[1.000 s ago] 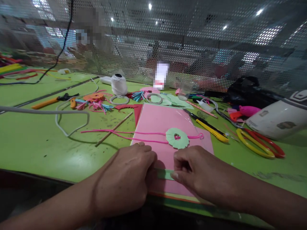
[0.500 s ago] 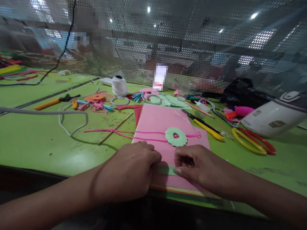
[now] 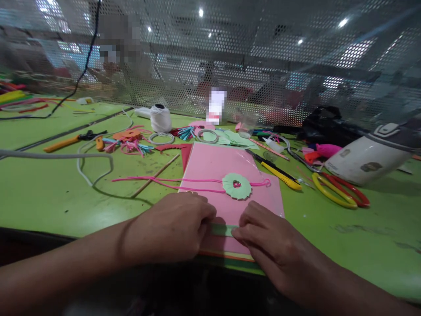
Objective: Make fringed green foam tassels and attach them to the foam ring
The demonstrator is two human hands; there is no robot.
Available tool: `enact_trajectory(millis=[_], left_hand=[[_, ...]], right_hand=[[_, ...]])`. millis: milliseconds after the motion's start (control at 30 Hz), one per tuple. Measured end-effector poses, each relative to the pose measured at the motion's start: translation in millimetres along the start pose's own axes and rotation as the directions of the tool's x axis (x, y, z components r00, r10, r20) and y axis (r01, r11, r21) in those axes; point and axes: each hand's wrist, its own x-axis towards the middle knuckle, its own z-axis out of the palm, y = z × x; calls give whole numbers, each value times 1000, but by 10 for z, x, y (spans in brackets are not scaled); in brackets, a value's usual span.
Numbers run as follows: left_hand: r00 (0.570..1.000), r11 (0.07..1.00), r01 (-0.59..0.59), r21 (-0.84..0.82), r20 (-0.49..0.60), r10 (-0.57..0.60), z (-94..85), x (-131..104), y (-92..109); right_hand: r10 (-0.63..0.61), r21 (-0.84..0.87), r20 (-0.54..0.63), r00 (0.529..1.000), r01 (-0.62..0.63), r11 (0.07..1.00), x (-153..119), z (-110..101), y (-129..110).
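A narrow light-green paper strip (image 3: 222,230) lies across the pink sheets (image 3: 210,162) near the table's front edge. My left hand (image 3: 179,226) is closed at the strip's left end, its fingertips hidden behind the knuckles. At the right end, my right hand (image 3: 263,232) pinches the strip between thumb and fingers. Just beyond my hands rests a pale-green scalloped paper rosette (image 3: 237,187) with a hole in its middle. Pink cord (image 3: 167,178) runs from it to the left, and a short loop sticks out on its right.
A yellow box cutter (image 3: 281,175), red-and-yellow-handled scissors (image 3: 338,191) and a white bottle (image 3: 358,158) lie to the right. Farther back are a spool of white thread (image 3: 161,118), tape rings and paper tassels. A thin stick (image 3: 156,175) and orange-handled pliers (image 3: 62,143) are on the left.
My right hand has turned and shifted left along the strip, its fingers folding closer together. My left hand stays at the other end. The whole view has shifted slightly.
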Motion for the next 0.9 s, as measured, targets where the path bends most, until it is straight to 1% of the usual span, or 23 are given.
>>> enact_trajectory(millis=[67, 167, 267, 367, 467, 667, 767, 900], left_hand=[[1000, 1000, 3, 1, 6, -3, 0, 4, 2], [1000, 1000, 21, 8, 14, -21, -7, 6, 9], [999, 999, 39, 15, 9, -39, -10, 2, 13], [1000, 999, 29, 21, 1, -29, 0, -3, 7], [1000, 1000, 18, 20, -6, -17, 13, -4, -7], [998, 998, 54, -29, -36, -55, 14, -34, -21], [995, 997, 69, -41, -69, -72, 36, -86, -29], [982, 993, 108, -49, -148, -114, 80, -159, -69]], right_hand=[[-51, -96, -26, 998, 48, 994, -48, 14, -39], [-127, -270, -53, 990, 108, 957, -128, 65, -77], [-149, -373, -47, 988, 121, 920, -190, 127, -105], [-128, -425, -52, 990, 94, 900, -180, 172, -160], [-112, -472, -58, 992, 71, 879, -110, 208, -238], [-64, -500, -75, 995, 18, 866, -44, 276, -323], [-79, -516, -103, 991, 15, 856, -66, 292, -315], [-80, -507, -124, 989, 6, 862, -84, 296, -304]])
